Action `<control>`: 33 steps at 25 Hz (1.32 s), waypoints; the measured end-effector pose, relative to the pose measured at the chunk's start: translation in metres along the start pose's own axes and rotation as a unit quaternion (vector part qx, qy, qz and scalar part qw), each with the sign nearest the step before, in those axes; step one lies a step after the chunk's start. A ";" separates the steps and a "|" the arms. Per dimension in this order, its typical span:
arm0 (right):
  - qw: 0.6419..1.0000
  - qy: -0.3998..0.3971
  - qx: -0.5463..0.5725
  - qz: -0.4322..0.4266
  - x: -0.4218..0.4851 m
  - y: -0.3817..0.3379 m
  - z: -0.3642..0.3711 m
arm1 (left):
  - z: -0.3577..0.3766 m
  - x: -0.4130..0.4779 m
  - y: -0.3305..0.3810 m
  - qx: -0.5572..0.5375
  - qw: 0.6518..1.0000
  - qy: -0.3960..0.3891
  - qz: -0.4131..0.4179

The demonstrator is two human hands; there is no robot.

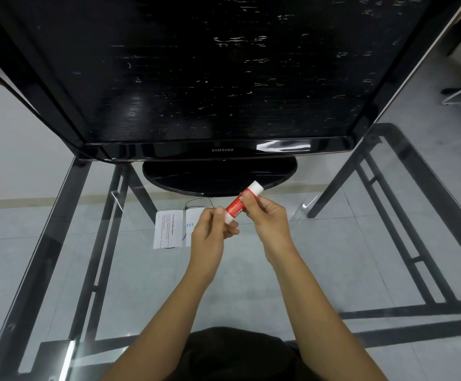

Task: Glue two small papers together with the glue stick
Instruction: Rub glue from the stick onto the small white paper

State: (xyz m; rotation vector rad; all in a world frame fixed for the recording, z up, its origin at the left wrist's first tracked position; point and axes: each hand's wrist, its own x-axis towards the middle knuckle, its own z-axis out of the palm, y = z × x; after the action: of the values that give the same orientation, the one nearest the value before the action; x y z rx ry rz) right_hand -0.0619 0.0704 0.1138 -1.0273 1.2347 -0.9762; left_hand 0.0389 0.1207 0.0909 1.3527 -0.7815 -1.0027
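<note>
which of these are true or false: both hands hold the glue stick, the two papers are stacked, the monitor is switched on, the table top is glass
1. Both hands hold the glue stick: true; left hand at the lower end, right hand on the body.
2. The two papers are stacked: false; printed paper and second paper lie side by side.
3. The monitor is on: false; its screen is dark.
4. The table top is glass: true.

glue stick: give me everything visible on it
The glue stick is a small cylinder with a red printed label and white ends, plastic by the look. It is held off the glass table, tilted, with its upper white end toward the monitor base. The right hand pinches its middle; the left hand grips its lower end. Whether the cap is on cannot be told.
</note>
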 end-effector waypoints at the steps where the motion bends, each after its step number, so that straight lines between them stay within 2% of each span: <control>1: 1.000 0.001 -0.002 0.000 -0.001 0.000 0.000 | 0.000 0.000 0.000 -0.009 1.000 -0.002 -0.001; 5: 1.000 0.005 0.024 0.014 -0.002 -0.001 0.001 | -0.002 -0.001 0.002 0.000 0.999 -0.025 0.036; 7: 0.999 0.011 0.023 0.020 -0.002 -0.001 0.000 | -0.004 -0.001 0.002 0.079 0.993 -0.018 0.081; 9: 1.000 0.012 0.013 0.017 -0.003 0.000 0.001 | -0.002 -0.003 0.002 0.204 0.968 0.028 0.146; 10: 1.000 0.011 0.011 0.013 -0.003 -0.001 0.001 | -0.002 -0.003 0.002 0.216 0.963 0.037 0.156; 11: 1.000 0.010 0.013 0.008 -0.003 -0.002 0.001 | -0.003 -0.004 0.002 0.189 0.971 0.023 0.143; 13: 1.000 0.010 0.020 0.002 -0.003 -0.004 0.001 | -0.004 -0.003 0.003 0.073 0.995 -0.038 0.058; 15: 1.000 0.017 0.014 0.000 -0.002 -0.003 0.000 | -0.003 -0.002 0.002 -0.004 0.998 -0.058 -0.010; 18: 1.000 0.027 0.000 0.006 -0.002 -0.002 0.002 | -0.001 -0.001 0.003 -0.004 0.999 -0.033 0.008; 20: 0.999 0.026 0.017 0.018 -0.001 -0.003 0.003 | -0.002 -0.002 0.004 0.008 0.998 -0.044 0.033; 25: 1.000 0.021 0.014 0.018 -0.001 -0.001 0.004 | -0.004 -0.002 0.003 0.066 0.994 -0.013 0.085; 27: 0.999 0.026 0.020 0.014 -0.001 -0.003 0.003 | -0.005 0.000 0.005 0.023 0.997 -0.040 0.055; 30: 0.999 0.027 0.021 0.007 0.000 -0.005 0.000 | -0.006 0.003 0.007 -0.081 0.992 -0.062 -0.069; 31: 0.999 0.025 0.019 0.006 0.000 -0.005 0.000 | -0.006 0.003 0.006 -0.089 0.991 -0.058 -0.077; 33: 1.000 0.025 0.018 0.006 -0.001 -0.004 0.000 | -0.006 0.004 0.008 -0.057 0.996 -0.059 -0.041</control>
State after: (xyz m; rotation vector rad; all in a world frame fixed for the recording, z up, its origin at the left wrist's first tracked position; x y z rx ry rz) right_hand -0.0621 0.0697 0.1182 -0.9721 1.2591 -1.0159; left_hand 0.0469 0.1196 0.0977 1.2440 -0.7496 -1.1829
